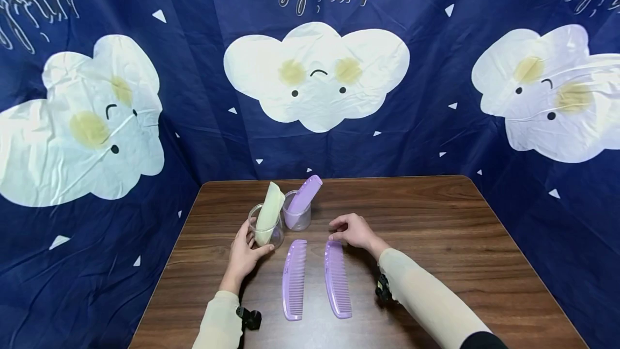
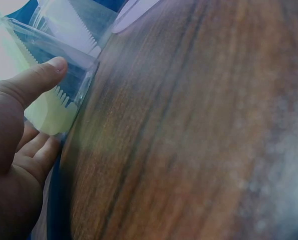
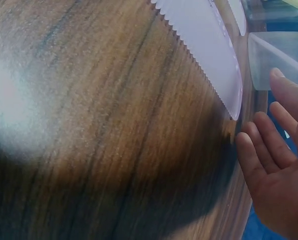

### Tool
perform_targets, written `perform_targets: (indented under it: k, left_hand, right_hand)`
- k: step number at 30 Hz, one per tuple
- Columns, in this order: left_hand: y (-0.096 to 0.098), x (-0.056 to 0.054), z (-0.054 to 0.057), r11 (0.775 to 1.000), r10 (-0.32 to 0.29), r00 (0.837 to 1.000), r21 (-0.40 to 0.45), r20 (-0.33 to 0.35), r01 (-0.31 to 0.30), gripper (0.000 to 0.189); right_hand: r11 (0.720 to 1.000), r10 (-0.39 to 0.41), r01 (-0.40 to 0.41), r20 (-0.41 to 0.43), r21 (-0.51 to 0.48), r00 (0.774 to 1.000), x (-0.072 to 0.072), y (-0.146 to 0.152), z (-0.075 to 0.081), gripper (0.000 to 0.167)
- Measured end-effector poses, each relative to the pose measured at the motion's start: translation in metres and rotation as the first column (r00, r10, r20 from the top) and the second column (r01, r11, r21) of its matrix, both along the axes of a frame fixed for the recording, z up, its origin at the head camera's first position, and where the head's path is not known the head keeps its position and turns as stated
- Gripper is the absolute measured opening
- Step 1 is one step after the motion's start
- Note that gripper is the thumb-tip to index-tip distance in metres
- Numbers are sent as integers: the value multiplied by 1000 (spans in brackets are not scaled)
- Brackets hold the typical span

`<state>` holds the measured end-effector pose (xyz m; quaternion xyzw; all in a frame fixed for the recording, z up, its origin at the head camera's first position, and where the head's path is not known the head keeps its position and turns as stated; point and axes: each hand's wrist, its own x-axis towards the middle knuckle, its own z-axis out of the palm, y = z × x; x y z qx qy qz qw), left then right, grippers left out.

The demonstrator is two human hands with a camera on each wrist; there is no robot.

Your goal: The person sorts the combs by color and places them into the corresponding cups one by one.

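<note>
My left hand (image 1: 246, 255) is around the near clear plastic cup (image 1: 277, 237), its thumb across the front and its fingers along the left side. Pale green combs (image 1: 269, 214) lean upright in that cup, overlapping each other. Just behind it stands a second clear cup (image 1: 299, 221) with a purple comb (image 1: 306, 194) tilted to the right. My right hand (image 1: 356, 230) hovers by the top end of a purple comb (image 1: 337, 281), fingers loosely bent with nothing between them in the right wrist view. Another purple comb (image 1: 294, 281) lies to its left, teeth facing right.
Everything stands on a brown wood-grain table (image 1: 436, 241). A dark blue cloth (image 1: 431, 139) with white clouds hangs behind the table's far edge and along both sides. Both wrists carry small black cameras.
</note>
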<state>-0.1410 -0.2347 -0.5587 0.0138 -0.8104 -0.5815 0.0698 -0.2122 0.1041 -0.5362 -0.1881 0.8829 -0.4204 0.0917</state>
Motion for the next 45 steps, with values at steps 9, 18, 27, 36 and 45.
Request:
perform_targets:
  k: [9, 18, 27, 36, 45]
  left_hand:
    - [-7, -9, -17, 1000, 4, 1000, 5, -21, -4, 99]
    - [-8, -8, -16, 1000, 10, 999, -2, -36, -10, 99]
    - [-7, -8, -18, 1000, 11, 1000, 4, -17, -11, 100]
    - [-6, -6, -19, 1000, 8, 1000, 0, -15, -8, 99]
    - [-6, -6, -18, 1000, 11, 1000, 1, -25, -11, 98]
  right_hand:
    - [997, 80, -80, -1, 3, 997, 3, -3, -6, 38]
    - [984, 175, -175, 10, 22, 985, 8, -7, -5, 40]
    - [983, 178, -175, -50, 59, 983, 13, -8, -8, 32]
    - [977, 209, -209, 0, 31, 978, 14, -6, -9, 27]
    - [955, 287, -291, 65, 60, 956, 7, 6, -3, 43]
